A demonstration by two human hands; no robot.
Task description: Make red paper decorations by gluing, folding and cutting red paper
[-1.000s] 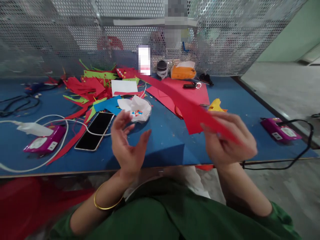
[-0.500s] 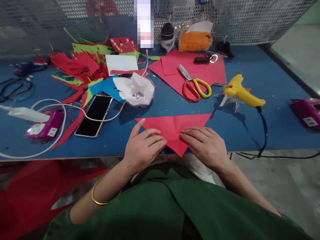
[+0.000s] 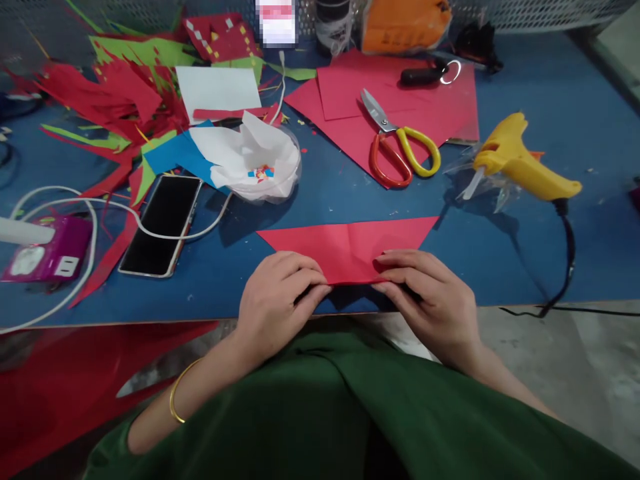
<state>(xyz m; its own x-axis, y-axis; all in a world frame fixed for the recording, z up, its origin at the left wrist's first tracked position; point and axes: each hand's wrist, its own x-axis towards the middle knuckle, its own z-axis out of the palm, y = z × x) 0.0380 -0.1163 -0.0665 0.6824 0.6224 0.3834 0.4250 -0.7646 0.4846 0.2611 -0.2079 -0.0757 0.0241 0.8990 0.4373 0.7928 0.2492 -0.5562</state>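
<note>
A folded piece of red paper (image 3: 347, 250) lies near the front edge of the blue table, its long side at the back and a shorter straight edge facing me. My left hand (image 3: 283, 297) pinches the left end of that near edge between thumb and fingers. At the right end, my right hand (image 3: 433, 297) grips the paper in the same way. A faint crease runs down the middle of the paper. Its two pointed corners stick out past my fingers on both sides.
Behind the paper are scissors (image 3: 395, 143) on red sheets (image 3: 345, 87), and a bowl with white paper (image 3: 260, 163). A yellow glue gun (image 3: 525, 160) lies right. Left are a phone (image 3: 163, 223), a white cable, a purple socket block (image 3: 67, 250) and paper scraps (image 3: 120, 100).
The paper's lower point is no longer visible; a straight near edge shows instead. Both hands have closed on that edge and sit slightly farther apart. The view has tilted down and moved closer.
</note>
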